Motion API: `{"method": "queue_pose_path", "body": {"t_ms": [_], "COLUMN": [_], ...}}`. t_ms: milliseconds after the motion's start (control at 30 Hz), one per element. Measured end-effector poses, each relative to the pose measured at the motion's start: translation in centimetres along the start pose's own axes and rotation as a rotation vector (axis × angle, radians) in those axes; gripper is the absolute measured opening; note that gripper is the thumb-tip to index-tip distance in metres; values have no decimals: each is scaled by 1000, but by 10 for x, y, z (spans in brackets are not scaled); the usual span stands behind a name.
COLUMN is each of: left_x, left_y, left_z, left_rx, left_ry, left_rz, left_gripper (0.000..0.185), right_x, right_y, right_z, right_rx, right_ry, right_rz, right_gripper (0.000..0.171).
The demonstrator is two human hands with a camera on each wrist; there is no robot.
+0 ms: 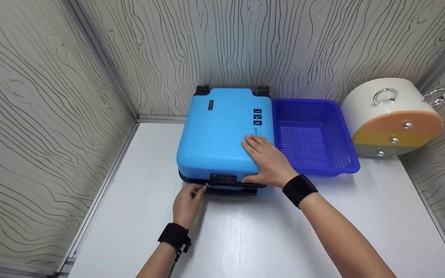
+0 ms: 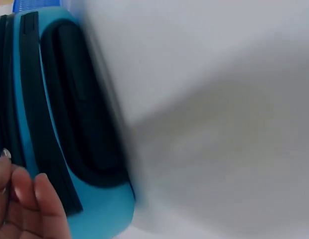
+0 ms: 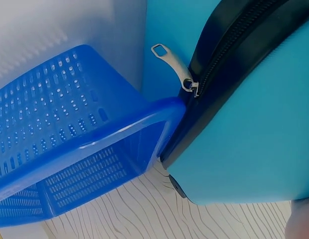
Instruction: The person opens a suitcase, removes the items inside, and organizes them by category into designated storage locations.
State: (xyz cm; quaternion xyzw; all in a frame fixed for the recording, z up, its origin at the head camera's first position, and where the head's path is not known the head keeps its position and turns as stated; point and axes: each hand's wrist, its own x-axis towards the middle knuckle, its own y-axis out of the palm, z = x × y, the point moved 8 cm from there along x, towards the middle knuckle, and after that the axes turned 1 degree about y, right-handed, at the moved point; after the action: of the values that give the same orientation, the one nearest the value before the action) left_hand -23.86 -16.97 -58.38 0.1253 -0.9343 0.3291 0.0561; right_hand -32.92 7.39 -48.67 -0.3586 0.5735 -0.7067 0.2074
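A light blue hard-shell suitcase [image 1: 222, 131] lies flat on the table, its black zipper band running around the side. At the front edge, left of the combination lock [image 1: 223, 178], my left hand [image 1: 186, 204] pinches a small silver zipper pull [image 1: 206, 185]. The left wrist view shows the fingers [image 2: 50, 199] beside the black carry handle [image 2: 47, 114]. My right hand [image 1: 270, 162] rests on the lid's front right corner, fingers spread and thumb over the front edge. A second zipper pull [image 3: 172, 64] hangs loose on the side by the basket.
A blue perforated plastic basket [image 1: 349, 164] stands against the suitcase's right side. Farther right is a round white container [image 1: 394, 90] with orange, yellow and grey stripes and clear handles. Wood-grain panels [image 1: 230, 42] enclose the white table [image 1: 137, 193] at the back and sides.
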Motion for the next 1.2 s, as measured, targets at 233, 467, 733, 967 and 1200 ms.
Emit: {"method": "queue_pose_path", "body": {"t_ms": [233,467,733,967,1200], "left_x": [5,9,27,54,87], "left_y": [-10,-27,-50,-64,-72], "left_z": [6,25,57,71,74], "left_rx": [73,71,43,25,51], "left_ry": [35,6,-137,-185,-193], "left_rz": [-3,-47,-72,-37,47], "left_gripper": [10,9,16,22,26], "right_x": [-1,-2,-3,-2,-2], "right_y": [1,-1,-3,-2,0], "right_z": [0,-2,-4,-3,1], "right_rx": [-9,0,8,20,40], "right_ry": [-3,-12,-18,-14,-29], "right_rz": [-22,-36,-42,-28,-56], "right_gripper": [117,116,114,116,114]}}
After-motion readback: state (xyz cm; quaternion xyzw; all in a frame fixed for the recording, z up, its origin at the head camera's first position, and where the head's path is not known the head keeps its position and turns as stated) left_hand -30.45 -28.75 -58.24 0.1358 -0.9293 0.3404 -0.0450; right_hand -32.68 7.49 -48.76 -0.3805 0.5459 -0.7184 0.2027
